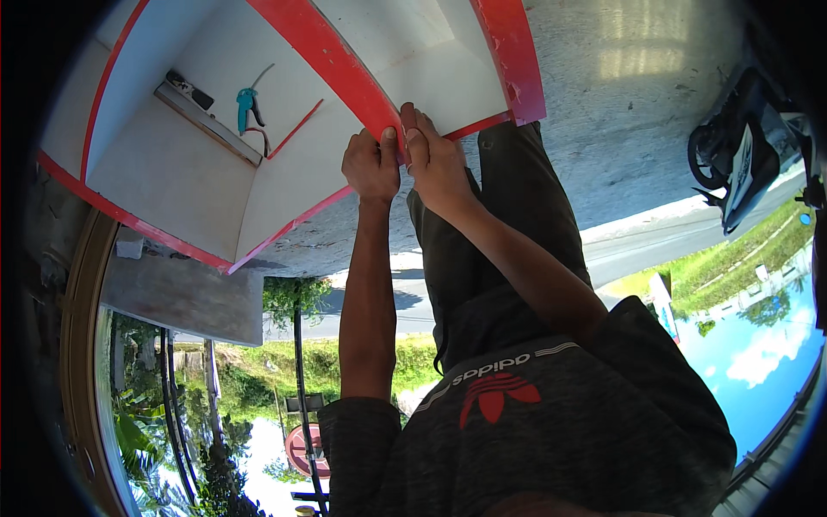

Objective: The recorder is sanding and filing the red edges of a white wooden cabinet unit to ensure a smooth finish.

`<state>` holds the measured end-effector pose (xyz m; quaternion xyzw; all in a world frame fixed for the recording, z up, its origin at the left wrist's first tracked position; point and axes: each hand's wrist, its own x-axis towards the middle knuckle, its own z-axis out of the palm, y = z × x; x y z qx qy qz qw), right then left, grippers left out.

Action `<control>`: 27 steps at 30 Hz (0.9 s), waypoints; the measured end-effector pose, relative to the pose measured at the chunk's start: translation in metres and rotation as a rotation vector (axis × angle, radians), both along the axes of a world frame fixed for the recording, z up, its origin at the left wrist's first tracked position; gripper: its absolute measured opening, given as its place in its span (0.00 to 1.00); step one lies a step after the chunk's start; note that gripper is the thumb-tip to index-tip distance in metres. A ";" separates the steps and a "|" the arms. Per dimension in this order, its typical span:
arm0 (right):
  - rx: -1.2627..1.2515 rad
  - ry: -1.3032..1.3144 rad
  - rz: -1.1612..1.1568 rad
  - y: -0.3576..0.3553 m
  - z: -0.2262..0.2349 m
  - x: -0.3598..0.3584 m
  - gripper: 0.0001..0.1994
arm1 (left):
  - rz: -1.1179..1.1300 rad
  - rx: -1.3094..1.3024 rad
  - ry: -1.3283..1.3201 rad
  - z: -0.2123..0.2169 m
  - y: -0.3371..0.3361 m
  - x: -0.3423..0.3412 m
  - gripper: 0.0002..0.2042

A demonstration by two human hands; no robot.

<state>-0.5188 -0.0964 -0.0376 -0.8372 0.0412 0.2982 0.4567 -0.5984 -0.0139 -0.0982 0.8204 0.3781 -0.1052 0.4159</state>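
Red edging (345, 73), both hands (405, 164) pressing, fingertips hidden

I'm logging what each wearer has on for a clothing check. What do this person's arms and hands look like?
Both forearms are bare, and so are the left hand and right hand: no gloves, and no watch or rings that I can make out. Short dark grey heathered sleeves belong to a T-shirt with a red emblem on it.
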 end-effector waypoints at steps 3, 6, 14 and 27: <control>-0.213 0.245 0.279 -0.002 -0.033 0.042 0.24 | -0.014 -0.001 -0.043 -0.001 -0.002 0.008 0.20; -0.030 0.112 0.040 -0.005 -0.013 0.011 0.22 | 0.001 -0.004 0.038 -0.004 -0.004 0.001 0.20; -0.065 0.183 0.112 0.008 0.000 0.025 0.20 | -0.005 0.043 0.004 -0.004 -0.002 0.003 0.19; -0.203 0.606 0.139 0.008 -0.036 0.058 0.22 | -0.010 -0.009 0.026 -0.003 0.000 0.006 0.20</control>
